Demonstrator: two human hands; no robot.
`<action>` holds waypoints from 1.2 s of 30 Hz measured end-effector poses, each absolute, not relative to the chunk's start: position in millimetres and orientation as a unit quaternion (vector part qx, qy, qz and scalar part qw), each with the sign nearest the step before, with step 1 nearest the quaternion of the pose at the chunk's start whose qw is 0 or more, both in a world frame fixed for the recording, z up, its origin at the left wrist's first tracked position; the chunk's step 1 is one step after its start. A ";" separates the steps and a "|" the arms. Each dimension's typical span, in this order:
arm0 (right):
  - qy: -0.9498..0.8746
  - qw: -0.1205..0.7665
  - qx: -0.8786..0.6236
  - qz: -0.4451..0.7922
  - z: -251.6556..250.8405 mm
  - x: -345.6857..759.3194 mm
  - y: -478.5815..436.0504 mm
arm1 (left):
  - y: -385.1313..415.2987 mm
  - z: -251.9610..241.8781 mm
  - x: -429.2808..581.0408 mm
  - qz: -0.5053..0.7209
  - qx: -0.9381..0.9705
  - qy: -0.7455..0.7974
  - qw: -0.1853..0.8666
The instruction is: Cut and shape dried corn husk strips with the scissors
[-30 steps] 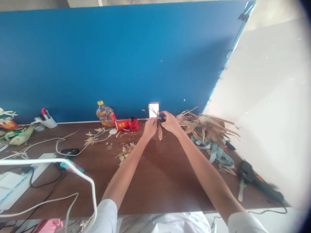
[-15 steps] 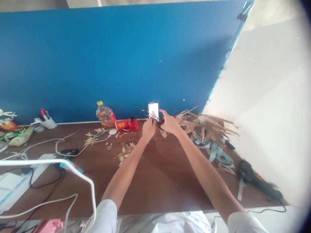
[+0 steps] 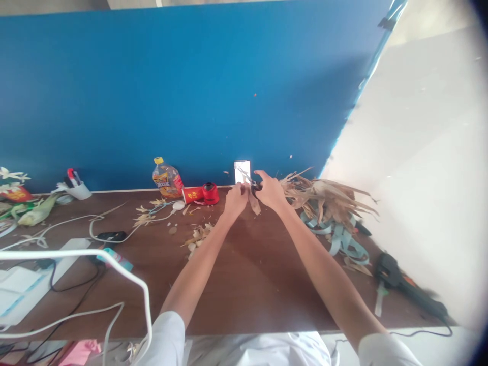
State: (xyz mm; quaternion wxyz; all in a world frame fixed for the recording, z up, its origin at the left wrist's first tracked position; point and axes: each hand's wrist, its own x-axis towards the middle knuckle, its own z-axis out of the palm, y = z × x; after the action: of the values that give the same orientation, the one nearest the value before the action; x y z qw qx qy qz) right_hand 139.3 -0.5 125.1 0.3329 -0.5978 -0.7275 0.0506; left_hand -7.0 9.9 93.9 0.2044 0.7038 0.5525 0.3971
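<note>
I'm watching a blue wall panel [image 3: 171, 91] standing along the far edge of a brown wooden table [image 3: 259, 300]. On the right, a heap of dry corn husks [image 3: 328, 195] is lying over pale blue strips [image 3: 337, 239], and a black power tool [image 3: 389, 274] is resting nearer me. On the left, a white cable [image 3: 114, 234] is looping across the wood, with a white power strip [image 3: 64, 259] lying near the table's near edge. Along the far edge, I'm seeing a plastic bottle [image 3: 166, 179], a red cup [image 3: 192, 195] on its side, and a red roll of tape [image 3: 211, 193] touching the cup. Husk scraps [image 3: 196, 239] are scattered in front of them.

Both arms are reaching to the far edge, at the table's middle. The right hand [image 3: 270, 191] is curling its fingers narrowly around the dark handles of a pair of scissors [image 3: 247, 178], whose blades are pointing far and left. A strip of husk [image 3: 254, 203] is hanging just below them, between the hands. The left hand [image 3: 235, 200] is bunching its fingers beside the strip, but I cannot tell whether they are gripping it.
</note>
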 end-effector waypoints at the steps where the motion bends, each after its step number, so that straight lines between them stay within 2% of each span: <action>1: -0.727 0.342 -0.592 0.064 124.6 139.5 0.2 | 9.4 93.6 -6.6 0.407 0.703 0.540 0.220; 4: -0.722 0.370 -0.573 0.117 121.4 140.2 3.0 | 8.5 92.6 -6.1 0.447 0.685 0.523 0.238; 10: -0.669 0.423 -0.566 0.231 110.1 143.5 12.8 | 4.6 95.4 -6.2 0.456 0.695 0.527 0.177; 16: -0.656 0.447 -0.546 0.269 106.0 145.3 18.1 | 1.6 96.1 -0.7 0.465 0.723 0.484 0.167; 20: -0.663 0.448 -0.536 0.270 107.0 144.3 17.3 | 6.2 91.7 0.5 0.482 0.694 0.491 0.211; 30: -0.657 0.452 -0.538 0.272 105.8 149.7 19.9 | 20.5 80.4 0.6 0.529 0.604 0.440 0.403; 36: -0.673 0.441 -0.533 0.262 108.7 148.0 16.2 | 22.5 80.2 -1.4 0.563 0.578 0.437 0.397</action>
State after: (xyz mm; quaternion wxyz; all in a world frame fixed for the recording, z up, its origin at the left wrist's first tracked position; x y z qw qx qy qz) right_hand 148.0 16.2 108.7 0.4413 -0.5328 -0.6729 0.2618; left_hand -1.4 22.5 80.2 0.3971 0.5780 0.4367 0.5635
